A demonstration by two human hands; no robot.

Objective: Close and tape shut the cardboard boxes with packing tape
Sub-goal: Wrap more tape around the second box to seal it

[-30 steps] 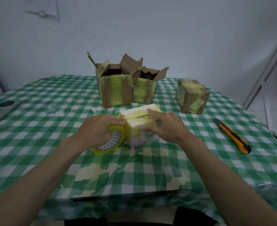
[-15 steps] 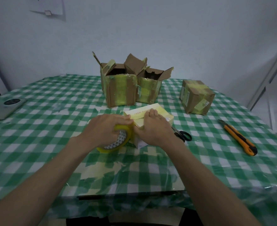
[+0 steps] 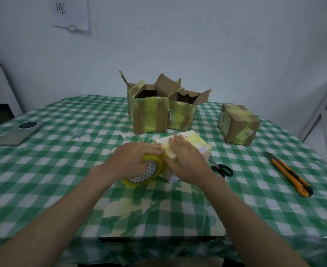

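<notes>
Since the frame a second ago, right hand (image 3: pixel 185 160) has slid from the near right face of the small pale box (image 3: pixel 198 145) to its left end — fingers now lie flat across the top, thumb down the near side. That shift has uncovered black-handled scissors (image 3: pixel 221 169), lying on the surface just right of the box. Left hand (image 3: pixel 134 159) has kept its place on the tape roll (image 3: pixel 145 173).

Left grip: fingers curled over the upper rim of the yellow roll, holding it on edge against the left end of the box; roll's lower rim rests on the checked green-and-white tablecloth (image 3: pixel 62 160). A yellowish strip of tape (image 3: pixel 167 149) runs from the roll onto the box top, under the right fingertips. Right grip: none as such — hand is spread and pressing, fingers straight.

Pale box sits near the middle of the surface, lid closed, tape across the top.

Behind it, two brown cardboard boxes stand touching, flaps up and open: the taller open box (image 3: pixel 149 114) on the left, the shorter open box (image 3: pixel 183 114) on the right. Both carry yellow tape bands on their sides.

Sealed brown box (image 3: pixel 237 124) sits apart, to the right, taped over its top.

Orange utility knife (image 3: pixel 288 173) lies far right, well clear of the hands. Phone (image 3: pixel 18 132) lies at far left. Paper sheet (image 3: pixel 72 13) with one printed character hangs on the wall.
</notes>
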